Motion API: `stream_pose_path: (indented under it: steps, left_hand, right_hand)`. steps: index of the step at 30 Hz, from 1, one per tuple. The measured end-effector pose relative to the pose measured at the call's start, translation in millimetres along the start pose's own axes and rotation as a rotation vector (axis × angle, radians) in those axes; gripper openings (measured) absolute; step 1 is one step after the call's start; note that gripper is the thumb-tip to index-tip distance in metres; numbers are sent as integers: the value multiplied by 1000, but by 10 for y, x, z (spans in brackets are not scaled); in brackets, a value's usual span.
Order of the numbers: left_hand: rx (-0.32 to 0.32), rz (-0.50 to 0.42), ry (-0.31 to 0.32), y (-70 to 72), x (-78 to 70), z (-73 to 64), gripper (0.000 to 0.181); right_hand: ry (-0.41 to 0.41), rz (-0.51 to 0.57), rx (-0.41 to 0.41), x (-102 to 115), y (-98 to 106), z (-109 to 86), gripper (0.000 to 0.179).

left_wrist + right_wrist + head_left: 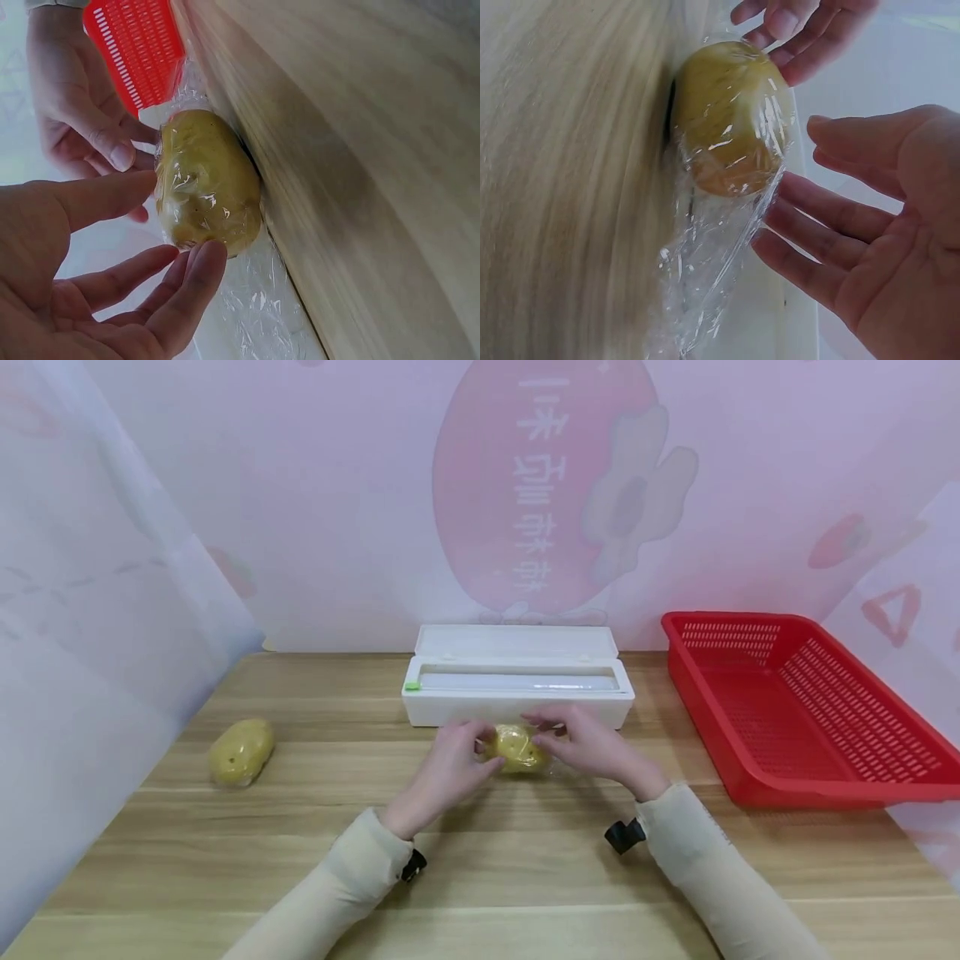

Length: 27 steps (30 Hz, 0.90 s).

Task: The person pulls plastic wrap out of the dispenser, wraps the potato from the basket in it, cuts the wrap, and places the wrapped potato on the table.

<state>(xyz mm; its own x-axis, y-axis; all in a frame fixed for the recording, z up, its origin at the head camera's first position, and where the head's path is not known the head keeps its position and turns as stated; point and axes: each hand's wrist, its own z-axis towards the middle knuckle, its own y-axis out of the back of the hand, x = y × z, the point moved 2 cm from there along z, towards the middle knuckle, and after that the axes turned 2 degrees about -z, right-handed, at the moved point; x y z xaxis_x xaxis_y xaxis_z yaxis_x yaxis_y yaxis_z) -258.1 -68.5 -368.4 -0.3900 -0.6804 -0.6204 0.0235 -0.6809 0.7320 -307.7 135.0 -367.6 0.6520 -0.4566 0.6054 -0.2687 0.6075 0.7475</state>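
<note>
A yellow potato [517,748] wrapped in clear cling film lies on the table in front of a white box. My left hand [459,758] holds its left end; in the left wrist view the thumb and fingertips [207,259] lie against the film-covered surface. At the other end is my right hand [583,742], its thumb apart from its spread fingers [799,259], whose tips are right at the film's edge. Loose cling film [697,277] trails from the potato on that side, and more film [259,315] lies beyond its left end.
The white cling film dispenser box [517,708] stands behind the hands with its lid up and a film roll inside. Another potato [242,752], also wrapped, sits at the left of the wooden table [300,827]. A red plastic basket [720,710] is at the right.
</note>
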Motion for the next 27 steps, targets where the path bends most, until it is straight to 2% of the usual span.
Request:
stream_pose_path:
  steps: [7, 12, 18, 22, 27]
  left_hand:
    - [11, 9, 8, 10, 25, 0, 38]
    - [45, 6, -24, 11, 36, 3, 44]
    - [85, 1, -44, 21, 48, 12, 50]
    - [103, -10, -63, 28, 57, 18, 55]
    - [136, -31, -82, 41, 67, 15, 61]
  right_hand:
    - [-11, -18, 50, -30, -26, 17, 37]
    - [-37, 5, 65, -54, -63, 8, 44]
    - [-7, 64, 86, -58, -120, 9, 50]
    - [5, 64, 99, -14, -150, 8, 53]
    - [-32, 75, 94, 46, -172, -9, 58]
